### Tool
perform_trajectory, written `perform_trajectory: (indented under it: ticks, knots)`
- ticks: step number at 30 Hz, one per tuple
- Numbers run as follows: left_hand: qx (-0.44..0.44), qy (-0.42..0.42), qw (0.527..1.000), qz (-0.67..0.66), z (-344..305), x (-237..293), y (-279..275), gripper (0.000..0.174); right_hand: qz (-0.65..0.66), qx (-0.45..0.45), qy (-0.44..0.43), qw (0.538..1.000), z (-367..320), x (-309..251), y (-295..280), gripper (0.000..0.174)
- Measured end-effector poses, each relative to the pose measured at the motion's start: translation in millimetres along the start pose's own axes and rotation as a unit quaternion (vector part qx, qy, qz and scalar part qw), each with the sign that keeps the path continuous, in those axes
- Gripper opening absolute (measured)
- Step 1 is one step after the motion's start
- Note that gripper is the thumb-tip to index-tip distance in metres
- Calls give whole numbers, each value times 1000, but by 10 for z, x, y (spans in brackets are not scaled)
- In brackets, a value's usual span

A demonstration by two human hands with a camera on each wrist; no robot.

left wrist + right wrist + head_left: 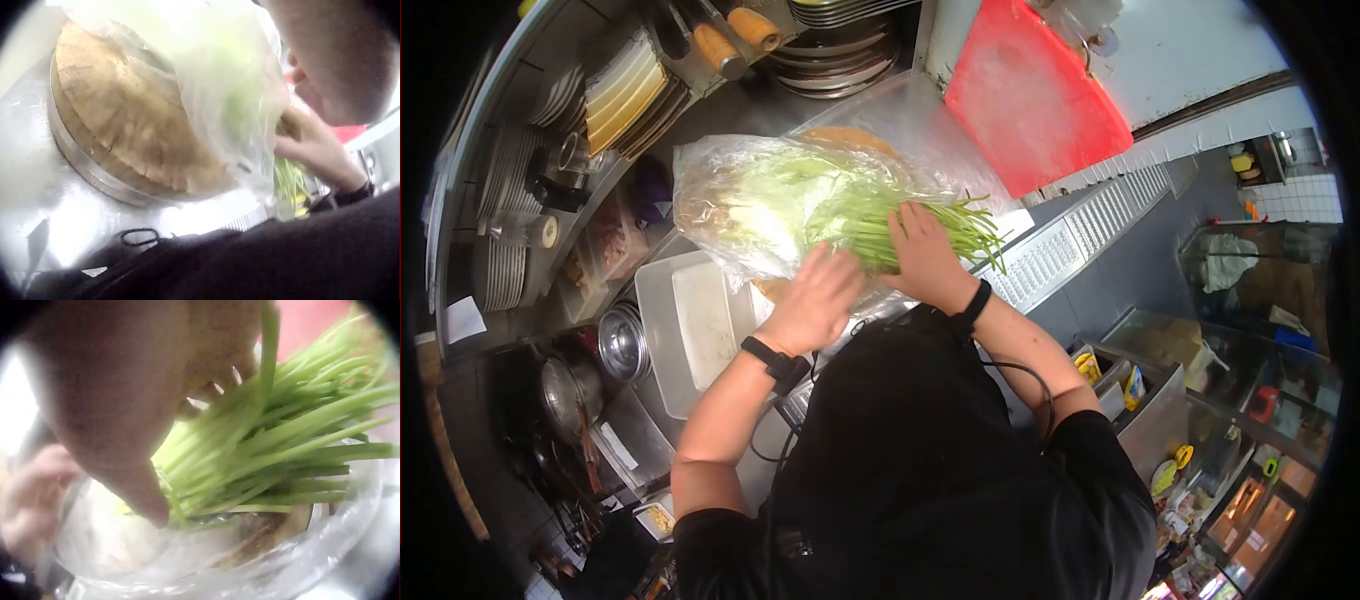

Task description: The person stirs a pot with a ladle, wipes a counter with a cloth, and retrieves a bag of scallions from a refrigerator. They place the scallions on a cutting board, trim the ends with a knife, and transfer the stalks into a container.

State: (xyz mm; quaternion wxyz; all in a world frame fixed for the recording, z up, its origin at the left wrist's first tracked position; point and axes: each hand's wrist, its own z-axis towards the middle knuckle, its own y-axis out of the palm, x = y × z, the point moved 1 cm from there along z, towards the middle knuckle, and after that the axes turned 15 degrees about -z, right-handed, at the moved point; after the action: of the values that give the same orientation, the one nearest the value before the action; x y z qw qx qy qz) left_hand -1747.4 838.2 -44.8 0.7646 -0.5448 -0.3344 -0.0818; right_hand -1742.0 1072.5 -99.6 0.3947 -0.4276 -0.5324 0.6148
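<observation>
A clear plastic bag (740,200) holds a bunch of long green stalks (972,228), whose ends stick out of its mouth at the right. The right hand (928,262) lies over the stalks at the bag's mouth; in the right wrist view its thumb and fingers are around the green stalks (250,450). The left hand (815,300) is at the near side of the bag, blurred in the head view, its fingers toward the plastic; whether they grip it is unclear. Under the bag is a round wooden chopping block (125,119).
An empty-looking plastic container (700,325) stands left of the bag, with metal bowls (623,342) beyond it. A red board (1040,100) leans at the back right. Stacked plates (835,65) fill the shelf behind. A perforated metal strip (1090,225) runs at the right.
</observation>
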Motion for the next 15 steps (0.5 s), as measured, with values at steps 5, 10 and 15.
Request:
perform_trajectory:
  ticks: [5,10,15]
  knots:
    - [417,-282,856,122,-429,-800,-256,75,-82,-72,-10,994,449,-6,65,119]
    - [522,-477,706,-49,-824,-1617,-612,89,-88,-132,-9,987,579,64,111,117]
    - [551,-473,661,-189,-841,-1816,-652,87,-54,-127,-18,990,642,216,209,106]
